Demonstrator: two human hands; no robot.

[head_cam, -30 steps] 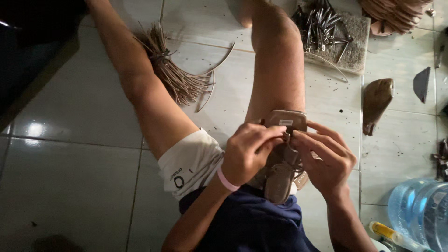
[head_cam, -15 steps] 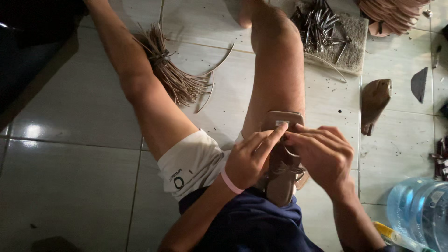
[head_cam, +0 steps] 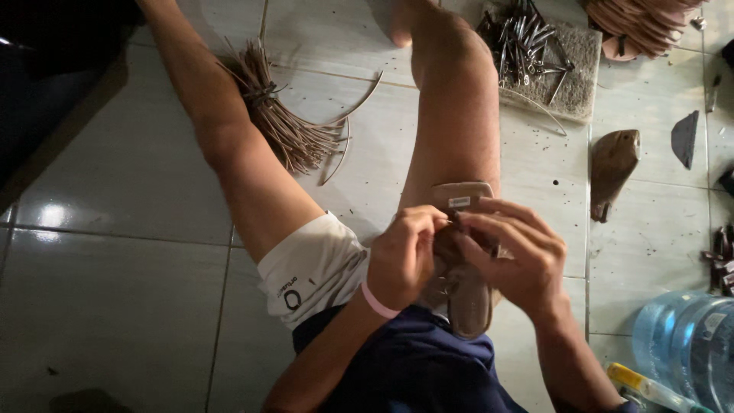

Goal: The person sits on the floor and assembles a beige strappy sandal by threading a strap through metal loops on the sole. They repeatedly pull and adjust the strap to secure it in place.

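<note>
A tan sandal sole (head_cam: 462,298) rests on my right thigh, its heel end toward my knee and its toe end over my dark blue shorts. My left hand (head_cam: 405,256), with a pink band on the wrist, pinches something small at the sole's upper part. My right hand (head_cam: 516,256) meets it from the right, fingers curled over the sole's middle. Both hands touch the sandal and hide its straps.
A bundle of thin brown strips (head_cam: 287,126) lies on the tiled floor between my legs. A tray of metal nails (head_cam: 539,53) sits at top right, near stacked soles (head_cam: 638,27), a wooden shoe last (head_cam: 612,168) and a water bottle (head_cam: 684,344).
Both hands have shifted slightly on the sandal, fingertips drawing closer together near the heel end. The sandal stays on my thigh.
</note>
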